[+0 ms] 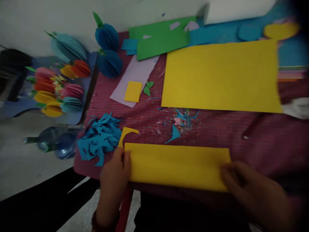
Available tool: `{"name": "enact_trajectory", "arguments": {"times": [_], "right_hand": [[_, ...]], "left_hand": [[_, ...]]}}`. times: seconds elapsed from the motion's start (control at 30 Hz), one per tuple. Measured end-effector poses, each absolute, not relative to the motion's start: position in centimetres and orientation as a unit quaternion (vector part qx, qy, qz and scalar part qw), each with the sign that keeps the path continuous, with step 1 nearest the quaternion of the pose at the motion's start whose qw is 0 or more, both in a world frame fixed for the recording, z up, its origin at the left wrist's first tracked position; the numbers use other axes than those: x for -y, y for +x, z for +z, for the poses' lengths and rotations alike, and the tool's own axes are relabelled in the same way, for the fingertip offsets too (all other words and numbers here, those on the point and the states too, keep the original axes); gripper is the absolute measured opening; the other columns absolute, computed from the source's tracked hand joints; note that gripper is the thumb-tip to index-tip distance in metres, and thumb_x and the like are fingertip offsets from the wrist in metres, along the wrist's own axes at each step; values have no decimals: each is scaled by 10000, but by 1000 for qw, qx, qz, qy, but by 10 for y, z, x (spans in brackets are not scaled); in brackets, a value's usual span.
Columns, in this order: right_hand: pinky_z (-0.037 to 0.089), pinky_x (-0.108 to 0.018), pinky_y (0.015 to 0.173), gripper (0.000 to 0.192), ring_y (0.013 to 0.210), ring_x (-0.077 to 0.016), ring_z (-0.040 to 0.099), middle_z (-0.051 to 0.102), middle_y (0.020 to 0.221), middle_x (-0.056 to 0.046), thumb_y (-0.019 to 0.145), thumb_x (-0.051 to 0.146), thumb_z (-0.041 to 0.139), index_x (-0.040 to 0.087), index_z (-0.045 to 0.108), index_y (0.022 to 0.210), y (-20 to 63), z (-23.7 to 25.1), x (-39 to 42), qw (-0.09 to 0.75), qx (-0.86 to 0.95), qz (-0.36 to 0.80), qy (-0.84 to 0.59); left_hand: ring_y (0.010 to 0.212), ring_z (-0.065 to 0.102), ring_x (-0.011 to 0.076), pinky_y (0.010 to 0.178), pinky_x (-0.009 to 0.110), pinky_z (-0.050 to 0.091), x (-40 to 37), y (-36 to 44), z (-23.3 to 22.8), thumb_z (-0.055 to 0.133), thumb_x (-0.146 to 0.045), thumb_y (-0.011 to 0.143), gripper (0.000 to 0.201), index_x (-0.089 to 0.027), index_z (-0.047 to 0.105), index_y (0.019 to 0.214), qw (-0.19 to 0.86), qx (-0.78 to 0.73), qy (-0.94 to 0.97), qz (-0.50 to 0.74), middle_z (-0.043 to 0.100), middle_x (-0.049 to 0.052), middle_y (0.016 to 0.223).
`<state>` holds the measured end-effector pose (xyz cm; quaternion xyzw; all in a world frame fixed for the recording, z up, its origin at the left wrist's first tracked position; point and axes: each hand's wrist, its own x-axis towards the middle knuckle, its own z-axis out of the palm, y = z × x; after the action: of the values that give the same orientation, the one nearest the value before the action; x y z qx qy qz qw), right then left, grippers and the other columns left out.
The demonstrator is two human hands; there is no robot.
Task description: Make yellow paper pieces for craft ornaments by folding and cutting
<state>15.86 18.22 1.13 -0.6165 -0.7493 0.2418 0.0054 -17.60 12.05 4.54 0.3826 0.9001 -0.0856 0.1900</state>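
A long folded strip of yellow paper lies across the near edge of the table, held at both ends. My left hand pinches its left end, with the fingers closed around the edge. At the other end, my right hand grips the paper between thumb and fingers; motion blurs it somewhat. A curved yellow offcut sits just beyond my left fingertips. Left of it is a heap of blue paper scraps. A large flat yellow sheet lies farther back.
Green sheets, a lilac sheet, a small yellow folded square and green paper leaves lie behind. Blue paper fruits stand at the back left. Bottles are on the floor. A white roll is at the back.
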Motion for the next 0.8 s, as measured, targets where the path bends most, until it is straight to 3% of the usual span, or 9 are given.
{"name": "enact_trajectory", "arguments": {"times": [0.1,0.2,0.27,0.37,0.47,0.6,0.8], "right_hand": [[422,-281,511,165,544,-203,662,674,641,-18,860,312,477,217,589,784,146,25,-189,-7,751,254,-610],[383,-264,522,117,540,-177,638,656,634,-6,835,247,490,204,583,778,139,29,-194,-5,746,255,-615],[369,-256,537,96,562,-168,633,657,647,-3,819,214,500,199,584,776,138,30,-196,0,746,253,-617],[361,-247,555,85,595,-162,633,664,673,-7,810,194,506,190,588,789,136,31,-195,15,743,249,-621],[339,-246,549,100,577,-151,608,654,667,-10,814,192,497,184,595,800,134,32,-195,23,743,246,-622],[301,-251,530,110,548,-135,558,628,649,-12,809,193,491,180,596,781,132,34,-196,28,747,241,-619],[255,-253,520,100,539,-119,515,611,630,-13,789,168,480,178,567,740,131,37,-197,20,750,235,-618]], "left_hand": [[623,632,268,511,314,385,-120,-185,47,431,-461,919,291,-195,549,912,145,-894,410,-110,650,77,728],[952,638,363,732,443,490,-122,-192,43,478,-401,910,360,-113,577,1101,26,-825,561,-57,658,192,1030],[1206,520,389,955,533,415,-124,-194,39,465,-249,917,400,-140,506,1299,-35,-716,697,-16,550,205,1309],[1382,342,356,1105,579,256,-125,-197,32,432,-120,906,603,-291,314,1471,-41,-540,841,1,362,123,1520],[1436,241,331,1154,582,160,-128,-202,29,475,-141,891,715,-353,192,1513,-19,-432,901,-27,301,72,1562],[1453,205,287,1187,550,46,-139,-206,33,505,-223,892,698,-365,208,1508,5,-322,944,-71,297,11,1570],[1418,296,217,1131,390,306,-160,-198,50,437,-49,825,690,-250,317,1474,89,-212,965,-123,367,40,1534]]}}
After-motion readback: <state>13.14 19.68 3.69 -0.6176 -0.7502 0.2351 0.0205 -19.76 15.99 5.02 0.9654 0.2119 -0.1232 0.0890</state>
